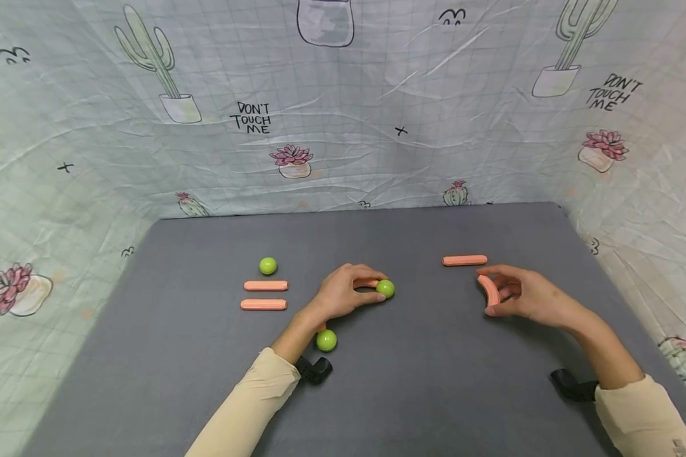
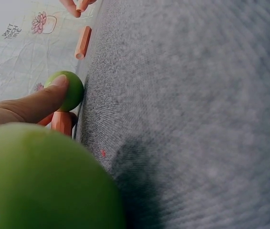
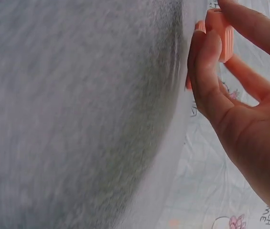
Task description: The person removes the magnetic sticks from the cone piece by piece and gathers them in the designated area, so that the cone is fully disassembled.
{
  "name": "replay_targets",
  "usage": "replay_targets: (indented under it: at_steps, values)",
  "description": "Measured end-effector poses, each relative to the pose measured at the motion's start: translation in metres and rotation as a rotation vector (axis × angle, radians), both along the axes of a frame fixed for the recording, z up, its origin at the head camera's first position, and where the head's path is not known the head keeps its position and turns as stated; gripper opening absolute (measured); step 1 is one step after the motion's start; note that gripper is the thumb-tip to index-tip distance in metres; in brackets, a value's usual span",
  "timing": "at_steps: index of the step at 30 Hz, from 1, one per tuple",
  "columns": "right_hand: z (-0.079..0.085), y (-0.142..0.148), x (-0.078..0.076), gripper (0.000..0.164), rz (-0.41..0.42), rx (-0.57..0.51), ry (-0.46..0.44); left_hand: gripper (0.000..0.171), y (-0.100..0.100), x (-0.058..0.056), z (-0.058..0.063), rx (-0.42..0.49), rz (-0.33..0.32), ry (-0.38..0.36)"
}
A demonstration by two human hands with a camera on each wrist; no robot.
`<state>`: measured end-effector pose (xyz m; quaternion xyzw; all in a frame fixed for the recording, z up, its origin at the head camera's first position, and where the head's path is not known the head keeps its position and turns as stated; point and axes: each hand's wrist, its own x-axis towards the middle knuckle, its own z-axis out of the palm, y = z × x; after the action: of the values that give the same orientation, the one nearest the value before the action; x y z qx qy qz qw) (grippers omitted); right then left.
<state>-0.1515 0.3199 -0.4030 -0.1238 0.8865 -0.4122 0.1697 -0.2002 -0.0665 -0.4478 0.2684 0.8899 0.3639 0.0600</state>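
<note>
My left hand (image 1: 345,291) pinches a shiny green ball (image 1: 385,289) between thumb and fingers, just left of the mat's middle. Partly hidden under that hand is an orange ribbed stick (image 2: 61,122), its end right at the ball. On the right, my right hand (image 1: 528,295) holds a curved orange ribbed piece (image 1: 489,291) by its two ends, thumb at the near end and fingers at the far one. Beside the left wrist lies another green ball (image 1: 326,341), which looms large in the left wrist view; an orange piece (image 1: 321,327) peeks out behind it.
Two straight orange sticks (image 1: 265,285) lie parallel at the left, below a third green ball (image 1: 268,266). One more straight stick (image 1: 465,260) lies just beyond the right hand. A dark grey mat (image 1: 423,381) meets a cactus-print cloth (image 1: 343,171) at the back and sides.
</note>
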Motion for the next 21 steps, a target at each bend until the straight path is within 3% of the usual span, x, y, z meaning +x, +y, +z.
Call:
replay_targets:
  at_steps: [6,21]
  values:
    - [-0.0018,0.0044,-0.0017,0.083,-0.035,0.072,0.005,0.038,-0.0014,0.0003,0.0012,-0.003,0.007,-0.004]
    - [-0.0097,0.0087,-0.0068,0.079,0.012,0.145,0.079,0.039,-0.0010,0.0013,0.0014,-0.010,0.030,-0.030]
